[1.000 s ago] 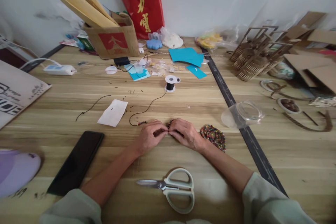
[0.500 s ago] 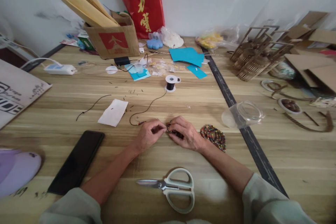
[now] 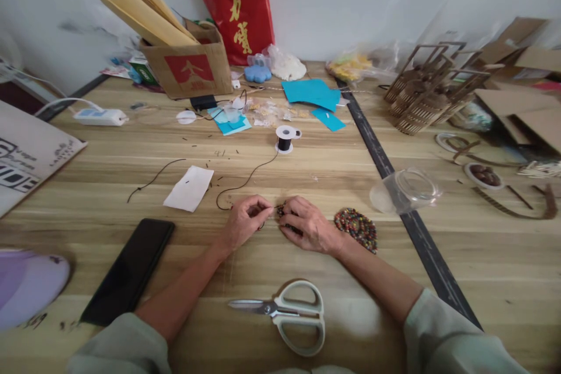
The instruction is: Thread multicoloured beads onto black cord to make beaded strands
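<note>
My left hand is closed in a pinch on a thin black cord, which runs back to a white spool wound with black cord. Close beside it, my right hand curls over a bunch of dark beads, mostly hidden under the fingers. A short stretch of cord spans the small gap between the two hands. To the right of my right wrist lies a coiled string of multicoloured beads. Scissors with pale handles rest in front of me, blades pointing left.
A black phone and a white paper lie to the left. On the right are a clear plastic jar and small woven baskets. Blue cards and a cardboard box stand toward the wall.
My left hand has shifted slightly left, opening a small gap with cord between the hands. The beads seen left of it are now mostly hidden. My right hand has barely moved.
</note>
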A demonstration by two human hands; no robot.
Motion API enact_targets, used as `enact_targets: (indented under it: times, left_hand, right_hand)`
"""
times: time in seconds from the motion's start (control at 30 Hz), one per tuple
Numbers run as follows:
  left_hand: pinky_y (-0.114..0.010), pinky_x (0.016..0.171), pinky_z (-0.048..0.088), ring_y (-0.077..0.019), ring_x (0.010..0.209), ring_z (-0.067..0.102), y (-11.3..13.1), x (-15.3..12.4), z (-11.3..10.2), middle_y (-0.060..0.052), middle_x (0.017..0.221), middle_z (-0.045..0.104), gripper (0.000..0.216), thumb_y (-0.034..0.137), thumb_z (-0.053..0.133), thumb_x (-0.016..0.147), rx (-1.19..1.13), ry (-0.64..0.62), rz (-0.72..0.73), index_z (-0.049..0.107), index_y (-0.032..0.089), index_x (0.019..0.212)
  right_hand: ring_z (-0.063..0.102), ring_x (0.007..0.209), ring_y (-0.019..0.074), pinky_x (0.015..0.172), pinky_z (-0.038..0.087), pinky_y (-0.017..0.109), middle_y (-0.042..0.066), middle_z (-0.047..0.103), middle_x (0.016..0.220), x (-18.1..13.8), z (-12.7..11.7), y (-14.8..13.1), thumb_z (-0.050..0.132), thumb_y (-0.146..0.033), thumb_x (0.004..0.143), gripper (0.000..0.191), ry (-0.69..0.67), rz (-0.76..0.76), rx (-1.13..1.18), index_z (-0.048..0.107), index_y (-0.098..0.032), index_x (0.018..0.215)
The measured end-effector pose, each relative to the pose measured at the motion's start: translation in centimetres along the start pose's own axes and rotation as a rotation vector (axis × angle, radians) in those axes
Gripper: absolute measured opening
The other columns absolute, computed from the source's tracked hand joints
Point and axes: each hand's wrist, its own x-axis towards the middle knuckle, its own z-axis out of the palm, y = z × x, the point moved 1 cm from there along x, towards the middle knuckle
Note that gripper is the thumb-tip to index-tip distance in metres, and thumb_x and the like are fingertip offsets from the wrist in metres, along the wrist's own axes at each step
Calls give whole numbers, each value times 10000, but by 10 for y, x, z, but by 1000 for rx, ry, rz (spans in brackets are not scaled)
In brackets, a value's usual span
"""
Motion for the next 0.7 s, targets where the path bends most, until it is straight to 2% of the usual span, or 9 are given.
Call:
enact_targets:
  times: [0.37, 0.7]
  left_hand:
    - [-148, 410, 376, -62, 464, 453, 2, 0, 0, 21, 578, 554, 141, 257, 629, 755, -8, -5, 12, 605, 132, 695]
    - [-153, 434, 385, -68, 481, 453, -1, 1, 0, 30, 570, 549, 113, 240, 616, 776, 78, -34, 67, 612, 143, 719]
  right_hand:
    - [519, 861, 217, 766, 453, 355, 84, 564, 867, 1, 0, 0, 554, -198, 880, 48, 4, -3, -14, 595, -183, 860]
    - [528, 896, 206, 811, 466, 356, 81, 580, 883, 0, 1, 3, 505, -210, 939, 101, 1, -12, 1, 599, -185, 911]
